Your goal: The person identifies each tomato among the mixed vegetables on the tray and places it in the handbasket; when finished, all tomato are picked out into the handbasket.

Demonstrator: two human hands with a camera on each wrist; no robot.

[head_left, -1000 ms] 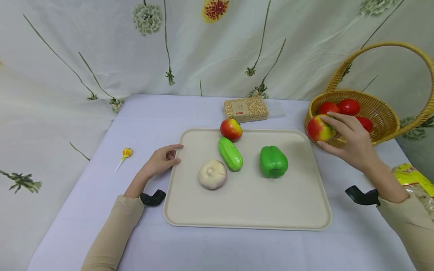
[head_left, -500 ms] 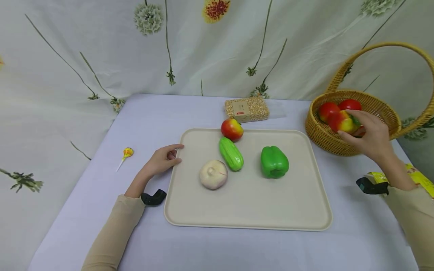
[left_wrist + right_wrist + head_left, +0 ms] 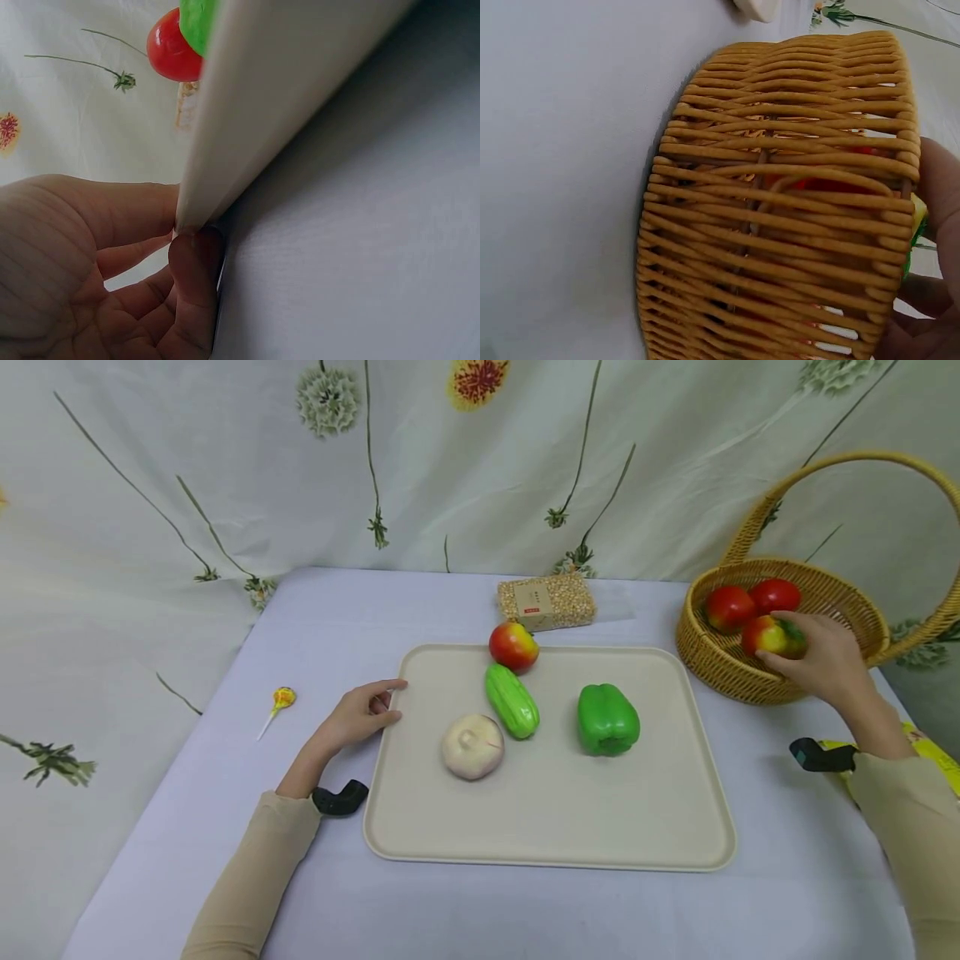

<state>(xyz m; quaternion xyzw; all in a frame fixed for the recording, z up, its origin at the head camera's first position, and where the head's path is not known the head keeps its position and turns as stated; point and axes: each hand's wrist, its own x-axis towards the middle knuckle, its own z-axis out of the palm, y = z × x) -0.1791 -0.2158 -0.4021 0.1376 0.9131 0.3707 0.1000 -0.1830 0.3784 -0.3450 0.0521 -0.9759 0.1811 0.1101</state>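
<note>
At the right, my right hand (image 3: 831,658) grips a red-and-yellow apple (image 3: 767,637) inside the wicker basket (image 3: 723,667). Two red, tomato-like fruits (image 3: 776,596) lie behind it in the basket. The right wrist view is mostly filled by the basket's woven wall (image 3: 780,217), which hides much of the apple. My left hand (image 3: 358,714) pinches the left rim of the beige tray (image 3: 547,814), thumb and fingers on either side of the edge (image 3: 199,172). On the tray are a garlic bulb (image 3: 472,747), a cucumber (image 3: 512,701) and a green bell pepper (image 3: 607,720).
Another red-and-yellow apple (image 3: 513,646) sits at the tray's back edge. Behind it lies a bag of yellow grains (image 3: 555,602). A lollipop (image 3: 282,698) is at the left. A yellow packet (image 3: 933,756) is partly hidden by the right arm. The basket's tall handle (image 3: 862,458) arches upward.
My right hand has carried the apple from over the basket's front left rim rightward and down into the basket. The left hand and tray stay as they were.
</note>
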